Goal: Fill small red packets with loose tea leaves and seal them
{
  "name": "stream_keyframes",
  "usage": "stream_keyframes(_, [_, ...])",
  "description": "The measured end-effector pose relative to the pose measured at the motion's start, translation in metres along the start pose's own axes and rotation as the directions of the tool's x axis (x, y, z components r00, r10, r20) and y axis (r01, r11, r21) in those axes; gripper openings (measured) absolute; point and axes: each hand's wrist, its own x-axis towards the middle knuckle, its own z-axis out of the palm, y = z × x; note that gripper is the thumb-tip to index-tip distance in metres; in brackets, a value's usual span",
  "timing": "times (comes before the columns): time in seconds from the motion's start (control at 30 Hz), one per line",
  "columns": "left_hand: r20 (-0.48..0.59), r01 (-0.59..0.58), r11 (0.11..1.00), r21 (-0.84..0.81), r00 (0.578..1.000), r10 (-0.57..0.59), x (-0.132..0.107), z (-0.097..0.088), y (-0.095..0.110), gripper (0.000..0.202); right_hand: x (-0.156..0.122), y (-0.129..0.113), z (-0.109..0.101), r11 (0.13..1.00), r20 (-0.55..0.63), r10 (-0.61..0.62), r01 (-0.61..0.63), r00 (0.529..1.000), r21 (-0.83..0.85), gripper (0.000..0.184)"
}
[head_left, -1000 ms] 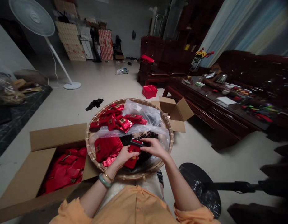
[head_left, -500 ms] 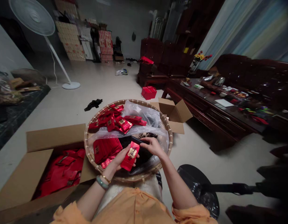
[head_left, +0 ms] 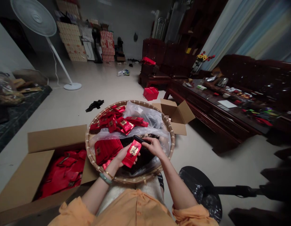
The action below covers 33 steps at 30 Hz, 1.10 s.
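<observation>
Closest to us, an orange button-front shirt point(head_left: 133, 210) covers our lap, and a pale green bangle point(head_left: 105, 178) sits beside a thin gold bracelet on our left wrist. Our left hand point(head_left: 124, 156) cradles a glossy red rectangular packet with a cream-and-gold label point(head_left: 131, 153), its fingers point(head_left: 136, 162) curled closed under the packet and holding it tilted, label up, above the tray. Our right hand point(head_left: 156, 147) reaches across, its fingers point(head_left: 145, 141) closed on a slim black object point(head_left: 138, 138) whose end lies just above the red packet; it is too dark to name exactly. For work this small, we judge that a light, steady pinch serves best, with the label kept facing us and the thin packet unbent. Under our hands, a round woven bamboo tray point(head_left: 136, 179) holds a clear plastic bag point(head_left: 145, 119), dark loose crumbly matter point(head_left: 142, 157), a neat stack of red packets point(head_left: 106, 150) and a looser pile of red packets point(head_left: 119, 122). To our left, an open brown cardboard carton point(head_left: 41, 163) is filled with red packaging point(head_left: 62, 174). Beyond the tray stand a smaller open cardboard box point(head_left: 180, 114) and a red box point(head_left: 150, 93), while a dark wooden worktop point(head_left: 206, 108) carries scattered items. Farthest off, a white standing fan point(head_left: 33, 17) stands near stacked flat cartons point(head_left: 107, 46).
</observation>
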Motion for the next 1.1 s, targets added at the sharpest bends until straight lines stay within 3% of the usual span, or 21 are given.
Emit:
stream_keyframes(0.23, [-0.014, -0.014, 1.000, 0.001, 1.000, 0.014, -0.003, -0.002, 0.001, 0.046, 0.006, 0.015, -0.015, 0.962, 0.055, 0.092, -0.103, 0.994, 0.253, 0.044])
stream_keyframes(0.33, [-0.025, 0.002, 1.000, 0.017, 1.000, -0.002, -0.003, -0.004, -0.001, 0.047, 0.004, 0.018, -0.020, 0.960, 0.140, 0.083, -0.117, 0.987, 0.255, 0.049])
stream_keyframes(0.43, [-0.030, 0.028, 0.999, 0.039, 0.999, -0.027, -0.002, -0.002, -0.002, 0.050, 0.002, 0.016, -0.014, 0.978, 0.165, 0.072, -0.102, 0.984, 0.185, 0.041])
stream_keyframes(0.57, [-0.037, 0.025, 0.999, 0.038, 0.999, -0.023, -0.001, 0.002, -0.003, 0.051, 0.001, 0.011, -0.004, 0.999, 0.033, 0.028, -0.029, 0.999, 0.036, 0.030])
stream_keyframes(0.7, [-0.059, 0.017, 0.999, 0.029, 0.998, -0.015, 0.001, 0.001, -0.003, 0.050, -0.001, 0.006, 0.001, 0.995, -0.016, -0.034, 0.033, 0.999, -0.091, 0.029])
stream_keyframes(1.1, [-0.005, 0.025, 0.999, -0.048, 1.000, -0.025, 0.013, -0.008, -0.008, 0.050, -0.010, 0.001, 0.011, 0.900, -0.064, -0.183, 0.140, 0.981, -0.413, 0.029])
